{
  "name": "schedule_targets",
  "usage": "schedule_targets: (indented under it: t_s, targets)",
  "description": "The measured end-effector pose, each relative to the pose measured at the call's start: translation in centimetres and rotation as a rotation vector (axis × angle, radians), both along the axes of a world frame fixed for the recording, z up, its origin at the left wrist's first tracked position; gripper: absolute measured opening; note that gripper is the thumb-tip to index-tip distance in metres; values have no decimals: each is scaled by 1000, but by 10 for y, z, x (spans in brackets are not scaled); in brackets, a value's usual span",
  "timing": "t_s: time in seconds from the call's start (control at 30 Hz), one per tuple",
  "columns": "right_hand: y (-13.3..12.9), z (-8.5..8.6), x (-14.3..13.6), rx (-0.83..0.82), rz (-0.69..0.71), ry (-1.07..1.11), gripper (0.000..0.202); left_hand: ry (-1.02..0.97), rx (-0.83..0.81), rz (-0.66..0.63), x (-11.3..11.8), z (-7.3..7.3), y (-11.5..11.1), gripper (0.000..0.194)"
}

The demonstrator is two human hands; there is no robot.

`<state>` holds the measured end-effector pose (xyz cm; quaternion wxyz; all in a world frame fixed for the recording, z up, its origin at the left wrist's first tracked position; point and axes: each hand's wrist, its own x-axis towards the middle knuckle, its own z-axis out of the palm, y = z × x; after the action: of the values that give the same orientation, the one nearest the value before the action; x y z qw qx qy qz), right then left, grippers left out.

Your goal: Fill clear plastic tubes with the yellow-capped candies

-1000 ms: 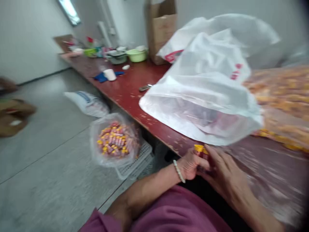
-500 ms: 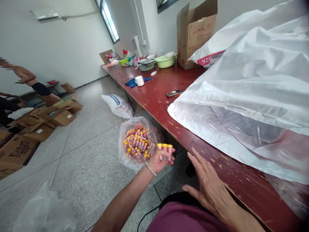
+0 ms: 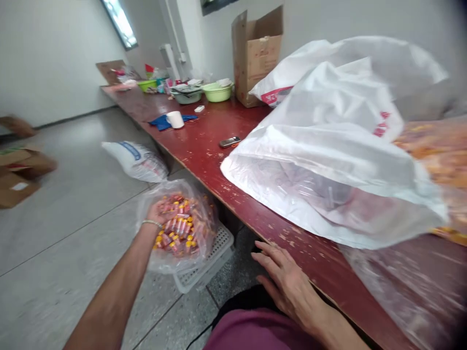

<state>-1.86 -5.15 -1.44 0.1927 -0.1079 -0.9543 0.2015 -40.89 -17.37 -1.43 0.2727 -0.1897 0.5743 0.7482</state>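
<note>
My left hand (image 3: 157, 214) reaches into a clear plastic bag (image 3: 149, 257) at the left side of its pile of small yellow-capped tubes (image 3: 180, 226). Its fingers are blurred among the tubes, so whether they grip any is unclear. The bag rests on a white perforated crate (image 3: 219, 243) on the floor. My right hand (image 3: 279, 267) is at the front edge of the red table (image 3: 204, 165), fingers apart and nothing in it. Beyond it on the table lies a large white sack (image 3: 328, 141) with clear tubes inside its mouth.
A phone (image 3: 229, 142), a white mug (image 3: 175, 119) on blue cloth, green basins (image 3: 218, 92) and a cardboard box (image 3: 257, 63) stand on the table. Orange-filled bags (image 3: 441, 160) lie at right; a full sack (image 3: 136, 160) is on the floor.
My left hand has moved left from beside the bag into the pile; the row of tubes it held no longer shows. The view has turned right, and my right hand stays by the table edge.
</note>
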Motion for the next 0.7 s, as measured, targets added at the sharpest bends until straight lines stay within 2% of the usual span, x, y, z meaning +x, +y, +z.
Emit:
schedule_targets:
  t_s: [0.1,0.17,0.23,0.27,0.3,0.4,0.47,0.53,0.6,0.7]
  targets:
    - [9,18,2,-111,-15,77,34,87,-95,-85,18,2,18,17]
    - [26,30,6,-148,-76,117,32,205,-79,-131,42,5,36,26]
    - [50,39,11,-140,-181,139,31,374,-27,-242,74,11,60,35]
    - [65,42,15,-123,-237,149,31,489,-5,-335,91,14,74,35]
    - [79,45,18,-101,-291,163,30,684,-10,-469,108,18,89,32]
    - [117,47,24,-48,-445,186,28,1233,-132,-807,149,28,137,33]
    - [132,46,20,-43,-519,158,27,1418,-248,-937,169,32,164,37]
    - [139,44,10,-43,-530,106,27,1552,-357,-996,182,33,185,37]
    - [139,39,-7,-21,-527,9,26,1634,-481,-991,190,33,199,31]
    - [138,32,-31,30,-582,-136,25,1591,-650,-976,194,30,212,25]
